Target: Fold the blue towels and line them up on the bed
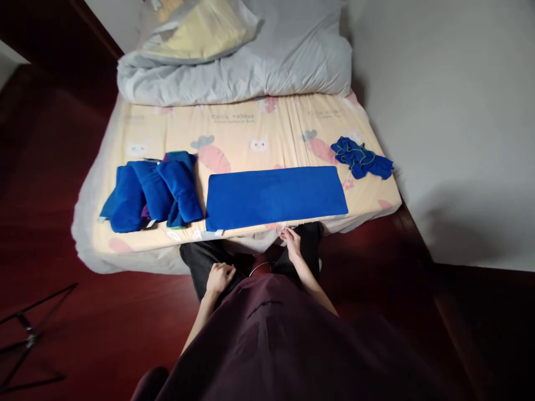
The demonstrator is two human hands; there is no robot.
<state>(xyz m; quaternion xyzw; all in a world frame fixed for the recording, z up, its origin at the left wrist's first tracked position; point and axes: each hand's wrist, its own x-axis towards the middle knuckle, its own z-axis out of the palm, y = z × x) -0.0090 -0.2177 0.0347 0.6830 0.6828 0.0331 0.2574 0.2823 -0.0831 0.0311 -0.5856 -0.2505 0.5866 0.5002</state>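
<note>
A blue cloth point(276, 196) lies flat as a long rectangle near the front edge of the bed. Left of it rests a group of rolled or folded blue cloths point(154, 192), with bits of purple and green showing. At the right, a crumpled blue cloth point(361, 158) with green edging sits on the sheet. My left hand point(220, 277) rests on my left thigh, its fingers curled in and seemingly empty. Just below the flat cloth's front edge is my right hand point(291, 240), over my right knee, fingers loosely apart and holding nothing.
The patterned bedsheet point(259, 131) covers the bed, with a grey quilt point(292, 61) bunched at the back. A white wall point(438, 122) runs along the right. On the red floor at lower left stand black tripod legs point(31, 337).
</note>
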